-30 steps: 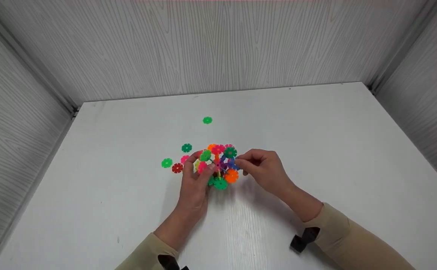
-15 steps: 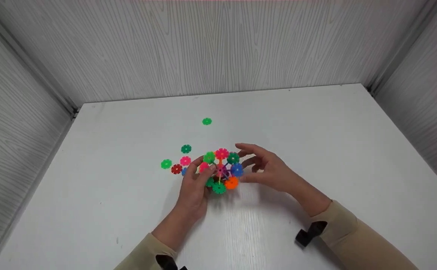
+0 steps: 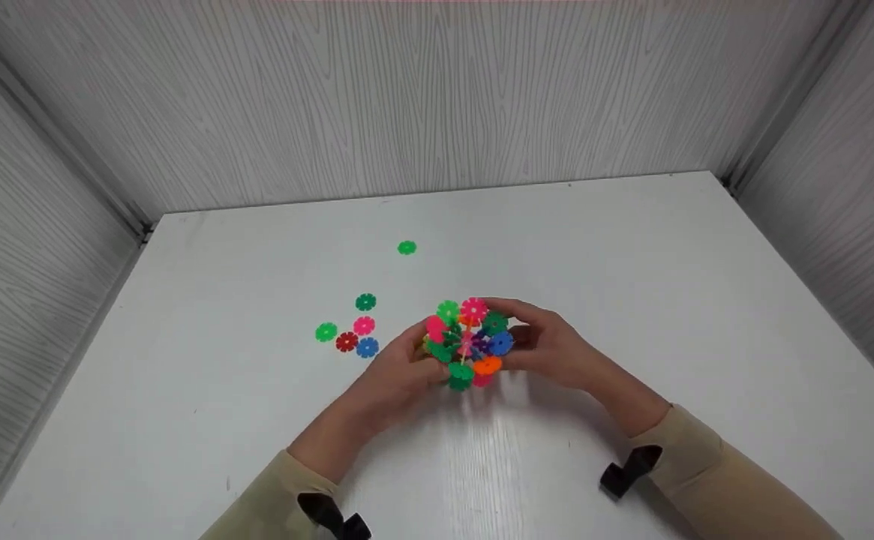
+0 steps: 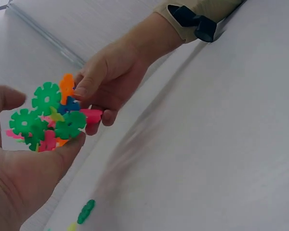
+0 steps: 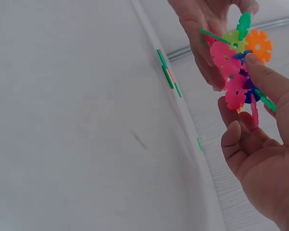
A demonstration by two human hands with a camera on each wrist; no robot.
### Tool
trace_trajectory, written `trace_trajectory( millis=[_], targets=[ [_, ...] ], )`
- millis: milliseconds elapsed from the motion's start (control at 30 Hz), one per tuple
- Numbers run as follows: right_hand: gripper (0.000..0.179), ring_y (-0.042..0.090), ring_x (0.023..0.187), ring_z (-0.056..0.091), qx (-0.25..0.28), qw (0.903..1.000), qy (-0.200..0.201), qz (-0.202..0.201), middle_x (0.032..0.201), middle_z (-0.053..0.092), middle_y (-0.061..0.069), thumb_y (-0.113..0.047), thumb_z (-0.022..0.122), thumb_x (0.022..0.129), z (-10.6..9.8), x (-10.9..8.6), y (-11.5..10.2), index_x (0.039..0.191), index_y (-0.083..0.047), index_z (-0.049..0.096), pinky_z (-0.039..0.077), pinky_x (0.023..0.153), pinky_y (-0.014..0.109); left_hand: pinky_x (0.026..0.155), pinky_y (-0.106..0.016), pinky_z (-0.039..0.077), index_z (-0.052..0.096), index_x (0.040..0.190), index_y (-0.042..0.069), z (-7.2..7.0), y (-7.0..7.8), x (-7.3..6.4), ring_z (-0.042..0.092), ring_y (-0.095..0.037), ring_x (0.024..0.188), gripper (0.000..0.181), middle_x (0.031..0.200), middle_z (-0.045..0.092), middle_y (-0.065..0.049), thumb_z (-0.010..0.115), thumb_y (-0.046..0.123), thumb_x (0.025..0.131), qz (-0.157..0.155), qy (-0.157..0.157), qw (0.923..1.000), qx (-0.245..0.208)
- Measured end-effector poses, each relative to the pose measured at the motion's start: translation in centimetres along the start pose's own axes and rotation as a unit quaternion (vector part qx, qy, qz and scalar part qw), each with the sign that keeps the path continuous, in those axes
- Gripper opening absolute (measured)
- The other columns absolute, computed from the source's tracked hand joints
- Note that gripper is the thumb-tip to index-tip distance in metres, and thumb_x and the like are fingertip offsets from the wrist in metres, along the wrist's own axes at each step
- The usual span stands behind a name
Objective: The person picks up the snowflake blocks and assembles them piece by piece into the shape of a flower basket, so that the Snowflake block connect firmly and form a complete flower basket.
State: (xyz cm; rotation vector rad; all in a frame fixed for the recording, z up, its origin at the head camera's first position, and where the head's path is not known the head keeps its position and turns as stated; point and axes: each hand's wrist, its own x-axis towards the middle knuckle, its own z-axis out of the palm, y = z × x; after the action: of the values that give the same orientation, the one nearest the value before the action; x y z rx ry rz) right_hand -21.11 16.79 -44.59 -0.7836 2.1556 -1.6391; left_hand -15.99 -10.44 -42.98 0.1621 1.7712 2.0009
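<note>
Above the table, both hands hold a ball of interlocked plastic snowflake discs [image 3: 467, 343] in green, pink, orange, blue and purple. My left hand [image 3: 399, 375] grips its left side, with the thumb at the lower front. On the opposite side, my right hand [image 3: 557, 349] has its thumb and fingers curled about the edge discs. From the left wrist, green discs [image 4: 47, 98] face the camera, and the right hand [image 4: 118, 70] pinches the far side. In the right wrist view, pink discs [image 5: 235, 91] show beside the right thumb. Discs at the ball's back are partly hidden.
Several loose discs lie left of the hands: dark green [image 3: 365, 301], pink [image 3: 364, 325], light green [image 3: 325, 331], red [image 3: 346, 341] and blue [image 3: 367, 347]. Another green disc [image 3: 406, 247] lies farther back. Grey wood-grain panels [image 3: 437, 97] enclose the white table [image 3: 669, 300].
The ball has shifted right and turned in the left hand. My right hand first drew back with spread fingers, then took hold of its right side. The loose blue disc is now uncovered.
</note>
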Motion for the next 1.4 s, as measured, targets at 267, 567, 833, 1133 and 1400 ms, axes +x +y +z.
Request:
trace_trajectory(
  millis=[267, 567, 833, 1133, 1400],
  targets=[
    [0.072, 0.030, 0.125, 0.065, 0.021, 0.9993, 0.024, 0.019, 0.155, 0.053, 0.001, -0.014, 0.082, 0.095, -1.3, 0.1, 1.0, 0.158, -0.029, 0.052, 0.059, 0.098, 0.036, 0.103, -0.048, 0.057, 0.032, 0.162, 0.029, -1.2, 1.1, 2.0, 0.052, -0.027, 0.139, 0.094, 0.152, 0.050, -0.006, 0.089, 0.028, 0.088, -0.016, -0.034, 0.9948, 0.095],
    [0.069, 0.029, 0.118, 0.065, -0.033, 0.9946, 0.066, 0.073, 0.153, 0.055, 0.000, -0.020, 0.081, 0.096, -3.0, 1.5, 2.4, 0.157, -0.031, 0.052, 0.060, 0.094, 0.036, 0.093, -0.039, 0.061, 0.057, 0.150, 0.027, -1.8, 0.8, 5.2, 0.059, -0.024, 0.131, 0.068, 0.150, 0.053, -0.003, 0.087, 0.028, 0.089, -0.020, 0.031, 0.9837, 0.176],
    [0.072, 0.025, 0.137, 0.054, -0.092, 0.9873, 0.075, 0.105, 0.153, 0.057, 0.000, -0.026, 0.082, 0.095, -3.7, 2.0, 2.4, 0.159, -0.027, 0.049, 0.048, 0.113, 0.046, 0.100, -0.041, 0.059, 0.053, 0.155, 0.020, -1.3, 1.2, 6.1, 0.058, -0.027, 0.136, 0.067, 0.153, 0.053, -0.007, 0.081, 0.031, 0.095, -0.015, 0.063, 0.9685, 0.240],
    [0.079, 0.029, 0.145, 0.049, -0.093, 0.9880, 0.092, 0.083, 0.157, 0.054, 0.006, -0.032, 0.085, 0.092, -5.0, 0.7, 2.8, 0.159, -0.012, 0.048, 0.044, 0.117, 0.050, 0.104, -0.041, 0.056, 0.054, 0.155, 0.019, -0.9, 0.7, 6.5, 0.059, -0.026, 0.135, 0.065, 0.148, 0.057, -0.006, 0.079, 0.032, 0.097, 0.003, 0.078, 0.9638, 0.255],
    [0.072, 0.027, 0.147, 0.048, -0.092, 0.9893, 0.090, 0.068, 0.157, 0.054, 0.006, -0.031, 0.082, 0.096, -5.2, 0.8, 2.8, 0.158, -0.012, 0.051, 0.043, 0.117, 0.051, 0.101, -0.040, 0.057, 0.052, 0.156, 0.022, -0.3, 0.4, 7.0, 0.060, -0.025, 0.130, 0.071, 0.141, 0.061, -0.004, 0.084, 0.028, 0.092, 0.014, 0.091, 0.9582, 0.271]
  ],
)
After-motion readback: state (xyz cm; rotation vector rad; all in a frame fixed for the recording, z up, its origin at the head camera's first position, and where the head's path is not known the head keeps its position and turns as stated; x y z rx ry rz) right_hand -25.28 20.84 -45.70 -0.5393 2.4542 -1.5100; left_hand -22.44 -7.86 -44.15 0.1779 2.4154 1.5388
